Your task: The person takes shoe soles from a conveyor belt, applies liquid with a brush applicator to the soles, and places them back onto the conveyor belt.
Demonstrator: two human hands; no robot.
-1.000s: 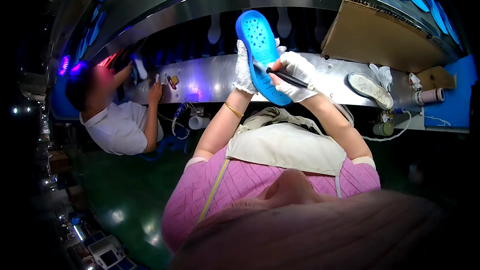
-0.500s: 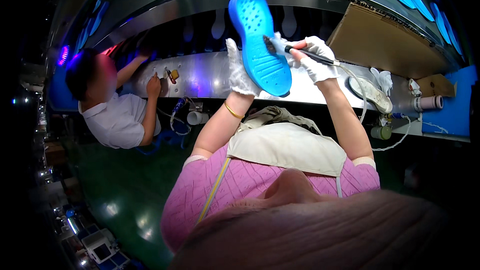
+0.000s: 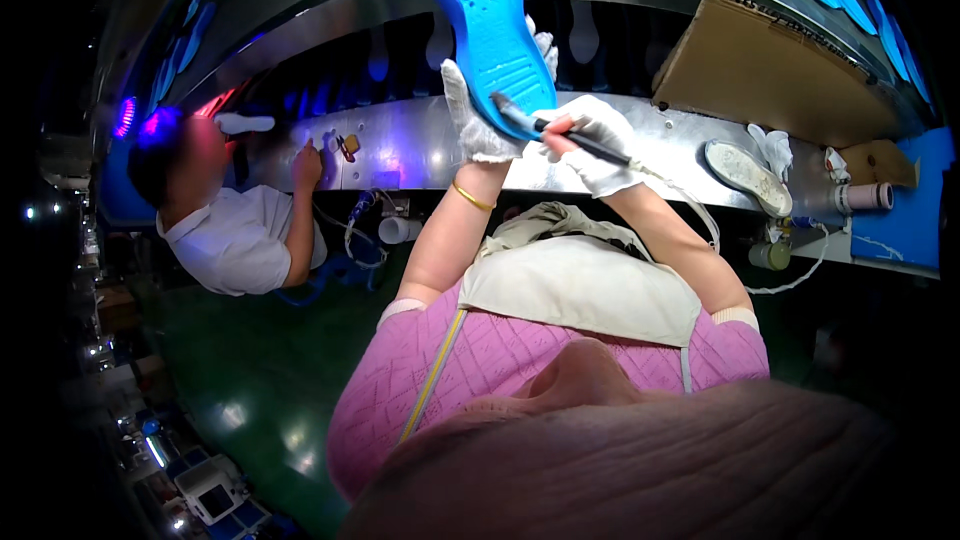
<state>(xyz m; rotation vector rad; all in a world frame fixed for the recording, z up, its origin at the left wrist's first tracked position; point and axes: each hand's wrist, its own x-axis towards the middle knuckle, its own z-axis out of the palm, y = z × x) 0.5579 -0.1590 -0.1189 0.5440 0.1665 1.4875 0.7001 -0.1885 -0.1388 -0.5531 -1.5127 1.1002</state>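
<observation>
Far left, a co-worker in a white shirt sits at the bench, with a pale sole-shaped piece by their head. Small yellow item on the steel bench, just right of the co-worker's near hand. White cylinder below the bench edge.

Your left hand, white-gloved, grips the blue sole from beneath: digits up along both long edges. Sole is held up in front of you, off the bench, dotted end away from you, ridged end nearer.

Your right hand, gloved with bare fingertips showing, pinches the black handle of a brush. Bristles sit over the sole's near end; can't tell if they touch. Pale tube trails from the handle's rear.

Right of that: cardboard box at the back, an off-white shoe-shaped piece on the bench, white cloth beside it, greenish jar below, pinkish roll, blue panel.
</observation>
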